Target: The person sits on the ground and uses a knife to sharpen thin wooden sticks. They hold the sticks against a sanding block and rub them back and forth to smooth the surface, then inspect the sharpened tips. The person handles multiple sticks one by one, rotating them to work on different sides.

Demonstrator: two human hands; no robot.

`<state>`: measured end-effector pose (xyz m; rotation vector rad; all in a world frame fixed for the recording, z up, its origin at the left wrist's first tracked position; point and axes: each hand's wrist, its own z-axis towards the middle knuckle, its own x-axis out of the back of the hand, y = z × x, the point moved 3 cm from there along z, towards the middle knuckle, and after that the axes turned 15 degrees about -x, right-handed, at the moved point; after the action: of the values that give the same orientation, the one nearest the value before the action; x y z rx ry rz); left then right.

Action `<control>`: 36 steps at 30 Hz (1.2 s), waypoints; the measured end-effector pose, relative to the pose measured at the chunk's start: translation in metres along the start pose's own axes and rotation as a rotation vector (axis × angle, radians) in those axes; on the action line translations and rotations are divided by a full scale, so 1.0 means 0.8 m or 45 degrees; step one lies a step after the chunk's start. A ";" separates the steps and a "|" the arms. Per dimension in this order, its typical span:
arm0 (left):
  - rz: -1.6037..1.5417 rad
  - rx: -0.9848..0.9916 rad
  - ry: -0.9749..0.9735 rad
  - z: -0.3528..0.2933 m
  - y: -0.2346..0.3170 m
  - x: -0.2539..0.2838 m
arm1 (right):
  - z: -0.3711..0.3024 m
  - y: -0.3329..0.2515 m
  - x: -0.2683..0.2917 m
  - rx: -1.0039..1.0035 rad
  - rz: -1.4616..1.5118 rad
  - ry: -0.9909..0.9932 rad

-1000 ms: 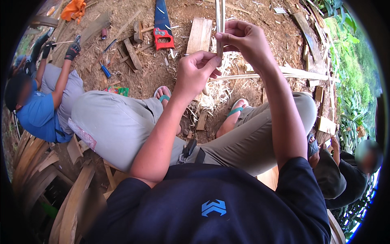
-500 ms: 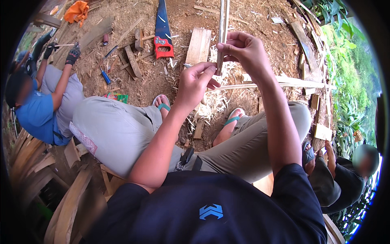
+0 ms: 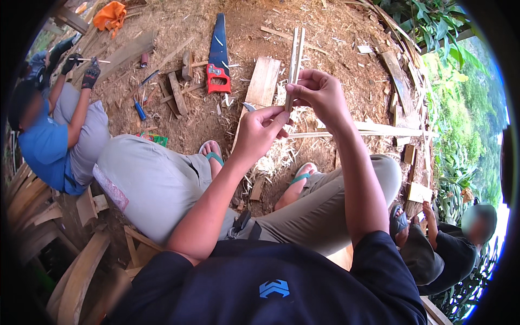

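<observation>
Holding up in the head view, with the bare right hand (image 3: 319,98) and the bare left hand (image 3: 261,131), a slim, straight, pale wooden piece (image 3: 295,65), looking like 2 narrow strips side by side; impossible to tell whether joined. Pinching it partway up with the right hand, thumb against bent fingers, in a narrow, nearly closed grip. Pinching its lower end with the left hand, thumb against curled index finger, equally narrow. Leaning the piece slightly right at its top, with the longer part reaching free beyond the right thumb, just right of the plank's right edge in view.

See that wide, flat, pale wooden plank (image 3: 264,81) on the brown earth ground (image 3: 189,116), partly hidden at its near end by the left hand. Notice a grey, pointed metal tip (image 3: 249,106) at the plank's left edge, just beside the left hand, mostly hidden. Find, left of the plank's far left corner, a saw with a dark blue blade and red handle (image 3: 218,59). Note long, pale wooden strips (image 3: 390,131) toward the ground's right edge, partly behind the right forearm, and curled, pale wood shavings (image 3: 271,167) below the left hand.
</observation>
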<state>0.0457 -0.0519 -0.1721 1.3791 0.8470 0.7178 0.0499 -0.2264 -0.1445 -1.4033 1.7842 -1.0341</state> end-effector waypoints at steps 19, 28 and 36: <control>0.201 -0.122 0.005 0.002 -0.006 0.008 | -0.022 -0.032 0.035 -0.027 -0.400 -0.388; 0.020 -0.197 0.236 0.006 -0.008 0.017 | -0.014 -0.031 0.034 0.125 -0.217 -0.364; -0.168 -0.349 0.404 0.006 0.007 0.014 | -0.007 -0.016 0.024 0.208 0.105 -0.393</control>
<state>0.0560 -0.0447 -0.1675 0.9690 1.0349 0.9268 0.0467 -0.2455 -0.1307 -1.2985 1.4870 -0.8479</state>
